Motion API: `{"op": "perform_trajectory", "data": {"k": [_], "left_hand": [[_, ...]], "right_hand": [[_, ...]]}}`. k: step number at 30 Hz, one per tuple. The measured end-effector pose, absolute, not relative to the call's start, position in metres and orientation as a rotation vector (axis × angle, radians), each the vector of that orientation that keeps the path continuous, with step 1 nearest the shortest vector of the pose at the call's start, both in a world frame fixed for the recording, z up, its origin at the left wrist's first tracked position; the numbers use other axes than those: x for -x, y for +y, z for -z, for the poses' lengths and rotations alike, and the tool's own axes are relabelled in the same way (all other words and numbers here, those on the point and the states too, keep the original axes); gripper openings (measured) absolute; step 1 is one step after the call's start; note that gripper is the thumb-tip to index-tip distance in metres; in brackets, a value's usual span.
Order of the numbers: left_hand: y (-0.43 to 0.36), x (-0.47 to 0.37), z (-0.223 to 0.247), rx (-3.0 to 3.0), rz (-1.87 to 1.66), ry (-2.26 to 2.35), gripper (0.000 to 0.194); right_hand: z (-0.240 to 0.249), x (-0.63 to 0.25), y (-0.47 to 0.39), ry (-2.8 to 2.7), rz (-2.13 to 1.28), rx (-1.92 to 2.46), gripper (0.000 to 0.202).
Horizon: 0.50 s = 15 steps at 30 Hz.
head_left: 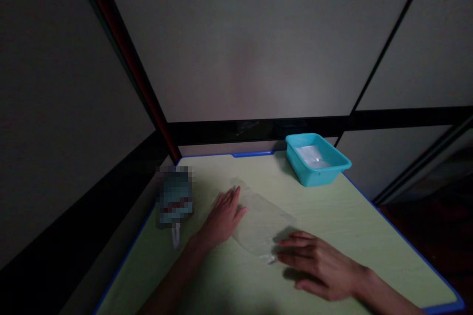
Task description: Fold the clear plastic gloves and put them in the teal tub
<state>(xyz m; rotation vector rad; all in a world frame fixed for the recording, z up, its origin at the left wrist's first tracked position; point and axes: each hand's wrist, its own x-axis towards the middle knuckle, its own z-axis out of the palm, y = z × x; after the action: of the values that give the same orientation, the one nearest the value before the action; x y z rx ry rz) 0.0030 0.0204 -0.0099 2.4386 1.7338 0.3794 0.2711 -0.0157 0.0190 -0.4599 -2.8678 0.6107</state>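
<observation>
A clear plastic bag [260,219] lies flat and slanted on the table between my two hands. My left hand [222,217] rests palm down along its left edge, fingers stretched out and thumb apart. Over the bag's near right corner is my right hand [318,265], its fingers extended and slightly spread, the fingertips at the bag's edge. Whether those fingertips press on the plastic or hover just above it, I cannot tell. A small crumpled, shiny bit shows at the bag's near corner.
A turquoise plastic basket [321,177] with white, shiny packets [312,156] inside stands at the table's back right. On the left lies a blurred-out object [175,197] with a pale strip below it. The table [351,221] has a blue rim and meets a panelled wall behind.
</observation>
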Motion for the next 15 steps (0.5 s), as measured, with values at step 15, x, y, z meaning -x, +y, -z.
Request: {"op": "perform_trajectory", "data": {"k": [15], "left_hand": [[-0.005,0.009,0.013,-2.516,-0.376,1.729,0.056]], "right_hand": [[-0.014,-0.210,0.036,-2.776,-0.492,0.651,0.054]]}}
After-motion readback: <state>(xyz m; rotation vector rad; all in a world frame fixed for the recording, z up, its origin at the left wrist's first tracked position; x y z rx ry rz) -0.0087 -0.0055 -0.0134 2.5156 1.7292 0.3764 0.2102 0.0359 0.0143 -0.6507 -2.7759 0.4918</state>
